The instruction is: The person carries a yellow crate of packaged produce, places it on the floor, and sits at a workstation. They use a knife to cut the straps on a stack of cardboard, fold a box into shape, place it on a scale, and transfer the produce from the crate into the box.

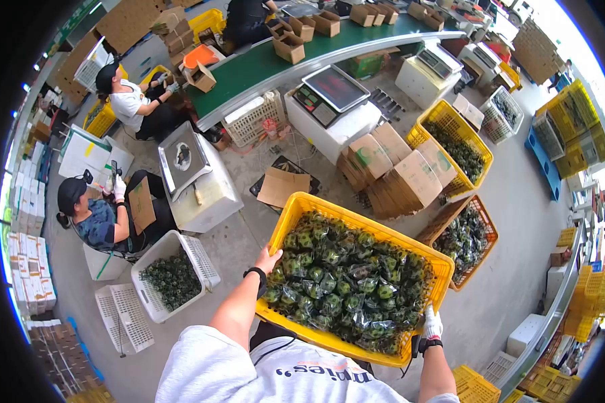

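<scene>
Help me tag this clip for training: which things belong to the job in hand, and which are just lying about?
In hand: large yellow plastic crate, gripped by left hand and right hand; plastic-wrapped green fruits filling it.
Lying about: stacked flat brown cardboard boxes; white weighing scale; white plastic basket of green fruit; green conveyor belt.

A white short-sleeved T-shirt (249,369) with dark lettering (326,375) is worn, seen at six o'clock, and a thin dark cord (279,346) is laid over it. The left hand (269,260), at seven o'clock, is ungloved, with a black band (257,277) strapped round its wrist. The right hand (432,324), at five o'clock, is covered by a white glove (433,320) with a black wrist strap (423,345).
</scene>
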